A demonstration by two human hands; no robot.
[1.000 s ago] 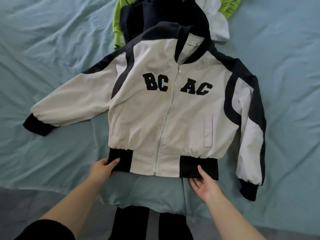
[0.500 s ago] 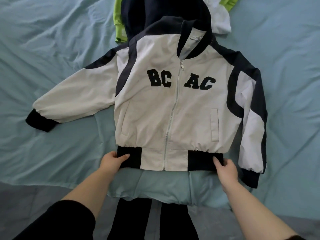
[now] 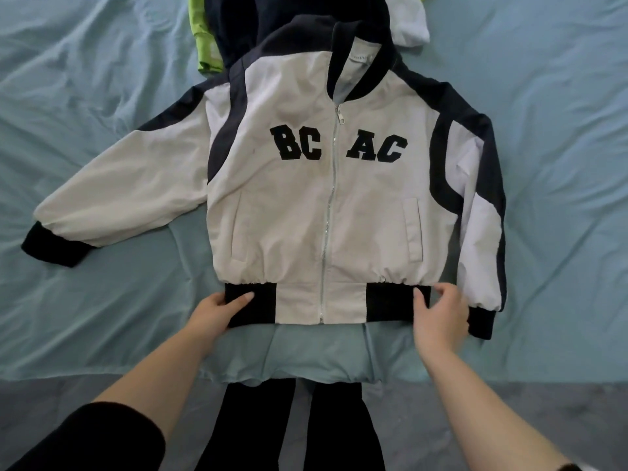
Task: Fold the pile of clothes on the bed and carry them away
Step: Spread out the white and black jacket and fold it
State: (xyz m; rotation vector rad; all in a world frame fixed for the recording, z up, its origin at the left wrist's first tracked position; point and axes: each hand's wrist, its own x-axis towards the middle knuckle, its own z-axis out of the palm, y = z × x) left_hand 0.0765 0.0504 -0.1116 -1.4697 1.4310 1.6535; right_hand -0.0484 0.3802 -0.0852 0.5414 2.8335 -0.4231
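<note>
White jacket (image 3: 326, 205) flat, front up, zipped, on bed (image 3: 102, 300). Left hand (image 3: 217, 311) pinches dark hem band at left corner; right hand (image 3: 440, 311) grips hem at right corner. More clothes (image 3: 238, 25) beyond collar.

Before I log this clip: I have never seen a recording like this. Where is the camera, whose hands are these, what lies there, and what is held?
No machine here: a person wears one wide-angle camera on the head, looking forward and down, so the picture shows their own bare forearms. A white and dark jacket lettered BC AC lies zipped, front up, on a light blue bed sheet. The left hand grips the hem's dark band at one end; the right hand pinches the hem at the other. Beyond the collar lie more clothes: a green garment, a dark garment and a white garment. The dark shapes at the bottom are probably the person's trouser legs.
</note>
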